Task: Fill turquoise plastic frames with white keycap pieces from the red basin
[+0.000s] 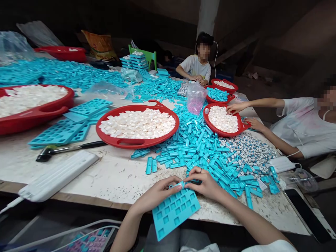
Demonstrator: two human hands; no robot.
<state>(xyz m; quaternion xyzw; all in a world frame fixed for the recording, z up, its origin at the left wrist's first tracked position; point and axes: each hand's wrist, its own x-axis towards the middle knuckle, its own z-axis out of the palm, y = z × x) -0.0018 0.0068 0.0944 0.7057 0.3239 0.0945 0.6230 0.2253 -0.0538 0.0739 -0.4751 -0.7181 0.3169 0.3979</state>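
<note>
Dim space surrounds a white table [126, 176], past whose near edge the blue panel [177, 211] hangs over the lap. Its long axis slants from near left to far right, toward the hands, the left hand [157, 192] clamped on its far edge. Beside that thumb, the right hand's [207, 183] fingertips gather, perhaps pinching something small.

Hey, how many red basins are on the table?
6 in view: near left, far left, middle, and three on the right: nearest, next behind with blue pieces, and farthest. Others may be hidden.
</note>
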